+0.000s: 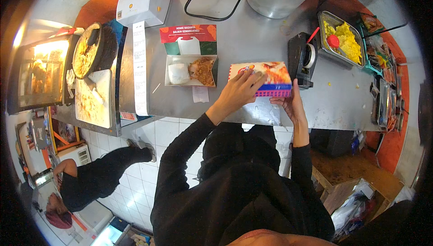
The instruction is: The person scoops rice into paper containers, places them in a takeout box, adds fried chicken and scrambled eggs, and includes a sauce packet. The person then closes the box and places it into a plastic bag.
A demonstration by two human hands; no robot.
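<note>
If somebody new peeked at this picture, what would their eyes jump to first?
Probably the colourful closed box near the middle, with the left hand on top and the right hand at its lower right corner. To its left sits an open box with crispy brown food inside, and the upper right has bright yellow food in a metal tray.

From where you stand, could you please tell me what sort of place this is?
Probably a takeaway kitchen: an open box holds fried food, a closed box lies nearby, and a printer trails a paper strip.
</note>
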